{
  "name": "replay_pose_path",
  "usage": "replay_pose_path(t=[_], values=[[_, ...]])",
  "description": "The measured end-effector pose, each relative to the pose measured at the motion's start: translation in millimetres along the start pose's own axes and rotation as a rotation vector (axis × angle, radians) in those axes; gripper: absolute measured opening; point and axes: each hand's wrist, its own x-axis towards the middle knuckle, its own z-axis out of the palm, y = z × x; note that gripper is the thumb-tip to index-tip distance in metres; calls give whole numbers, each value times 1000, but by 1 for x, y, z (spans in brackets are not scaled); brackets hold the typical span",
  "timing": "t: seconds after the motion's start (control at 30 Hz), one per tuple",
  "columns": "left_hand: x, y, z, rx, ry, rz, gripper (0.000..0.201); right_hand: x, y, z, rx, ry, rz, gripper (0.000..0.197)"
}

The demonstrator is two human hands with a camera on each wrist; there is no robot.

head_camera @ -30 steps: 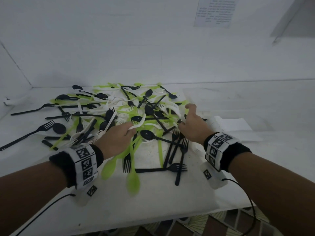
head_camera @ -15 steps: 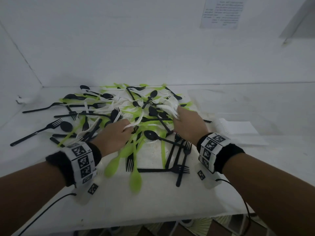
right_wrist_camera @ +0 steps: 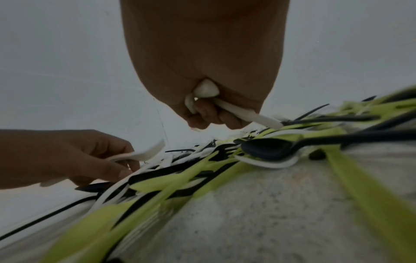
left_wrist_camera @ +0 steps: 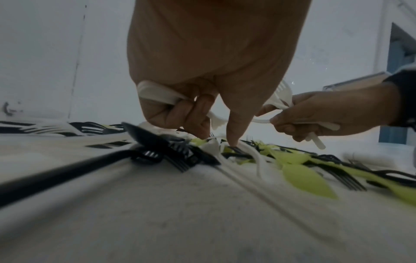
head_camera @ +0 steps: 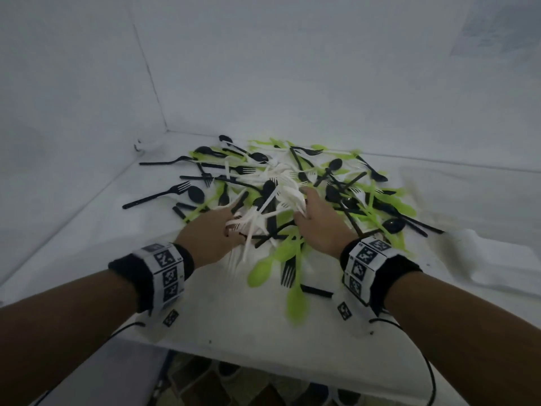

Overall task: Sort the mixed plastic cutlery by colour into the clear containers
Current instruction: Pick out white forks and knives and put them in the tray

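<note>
Right now both hands are down in the cutlery pile (head_camera: 292, 189), a tangle of black, lime-green and white plastic forks and spoons spread over the white table (head_camera: 205, 317). Curled round a bundle of white cutlery (head_camera: 248, 227), the left hand (head_camera: 213, 232) keeps its index finger stretched out, the tip touching the pile in the left wrist view. Beside it, the right hand (head_camera: 319, 224) grips its own clutch of white forks (head_camera: 288, 193), fingers wrapped round the handles in the right wrist view. Nearest the table's front edge lie two lime-green spoons (head_camera: 297, 303) and a black fork (head_camera: 288, 273). Both wrists wear black bands with square-patterned markers (head_camera: 167, 273)
</note>
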Motion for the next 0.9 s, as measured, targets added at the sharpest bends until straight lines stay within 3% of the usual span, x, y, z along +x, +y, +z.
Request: replay_pose_path(t=[0.07,0.17,0.23,0.37,0.57,0.73,0.9], values=[[-2,-3,7,-2,19,-9,30,4,-3,7,-13,-20,11,48],[-1,1,13,-70,68,-6,39,8,-6,13,-41,-23,28,18],[2,5,16,-71,27,6,40,10,-8,15,-35,-6,61,12],[10,14,16,-106,-39,-24,28,11,-8,17,67,37,97,16],[8,10,-2,-463,5,-208,18,21,-8,26,-37,-32,61,23],[-7,-12,-15,-363,20,-194,18,33,-10,46,-316,-174,39,43],[-33,-20,-3,-236,-114,-166,17,41,-16,48,-311,-146,65,38]])
